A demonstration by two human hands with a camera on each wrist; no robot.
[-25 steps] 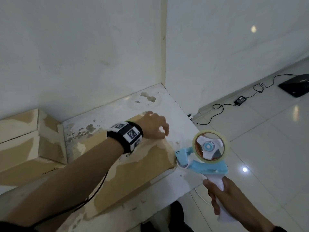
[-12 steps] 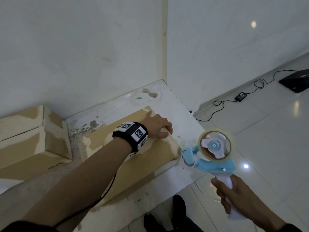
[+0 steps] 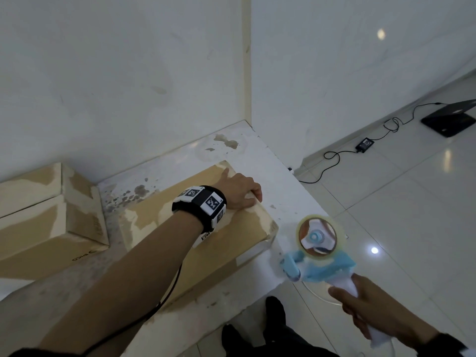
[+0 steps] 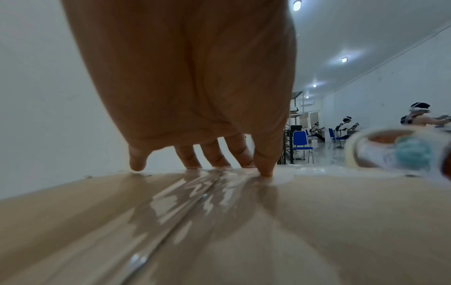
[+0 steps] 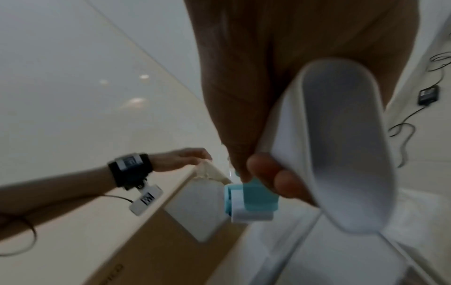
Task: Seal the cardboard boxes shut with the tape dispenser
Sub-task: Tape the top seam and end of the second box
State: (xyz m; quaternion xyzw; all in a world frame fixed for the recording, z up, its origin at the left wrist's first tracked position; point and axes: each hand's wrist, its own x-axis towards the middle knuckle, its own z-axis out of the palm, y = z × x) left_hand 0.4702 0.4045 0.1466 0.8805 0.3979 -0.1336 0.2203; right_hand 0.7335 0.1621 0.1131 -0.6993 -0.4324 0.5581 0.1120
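Note:
A flat cardboard box (image 3: 206,248) lies on a white ledge, with clear tape (image 4: 195,192) along its top seam. My left hand (image 3: 239,191) rests on the far right end of the box top. Its fingertips (image 4: 214,156) press down at the edge where the tape ends. To the right of the box corner, my right hand (image 3: 373,310) grips the white handle (image 5: 341,144) of a blue tape dispenser (image 3: 319,251). The dispenser hangs in the air, apart from the box. Its clear tape roll faces up.
A second cardboard box (image 3: 38,228) stands at the left against the wall. The ledge (image 3: 270,176) ends just right of the taped box, above a tiled floor. A laptop (image 3: 448,119) and charger cable (image 3: 364,144) lie on the floor far right. Dark shoes (image 3: 275,313) show below.
The dispenser has drawn away from the box corner, down and toward me. My left hand has settled onto the box's far edge.

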